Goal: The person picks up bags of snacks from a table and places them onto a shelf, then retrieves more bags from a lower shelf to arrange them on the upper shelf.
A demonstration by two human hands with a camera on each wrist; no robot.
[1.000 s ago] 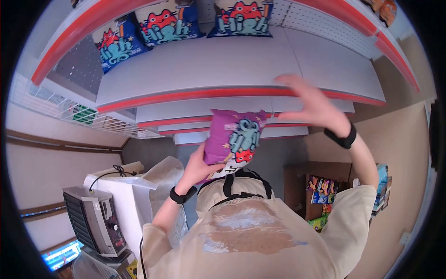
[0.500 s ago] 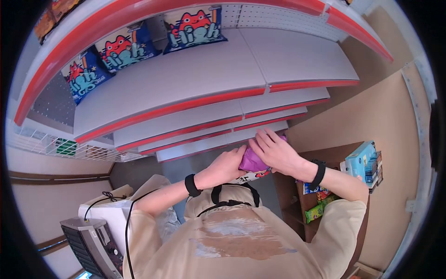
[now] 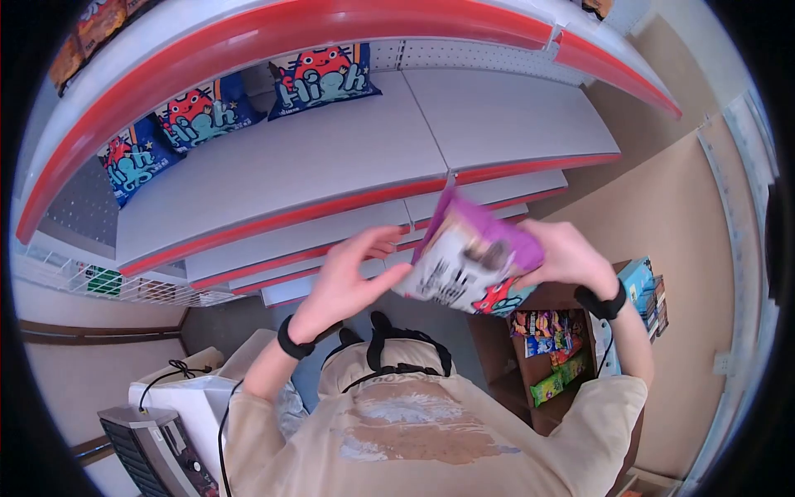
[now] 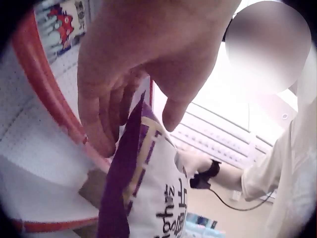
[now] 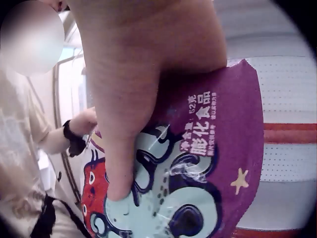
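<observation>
Shelf [image 3: 273, 157]: blue bags [image 3: 207, 108] along its back edge.
Right hand [image 3: 567, 253]: gripping purple bag [image 3: 472, 265], front hidden.
Left hand [image 3: 348, 277]: fingers straight, touching the bag.

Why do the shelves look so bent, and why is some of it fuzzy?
Head view: a fisheye lens bows the shelves and darkens the corners; the purple snack bag is motion-smeared. Left wrist view: the left hand is close and soft. Right wrist view: the right hand fills the frame, the bag's print sharp.

Beige short-sleeved shirt [image 3: 431, 431], black wristbands [image 3: 287, 340], black chest strap [image 3: 389, 331].
</observation>
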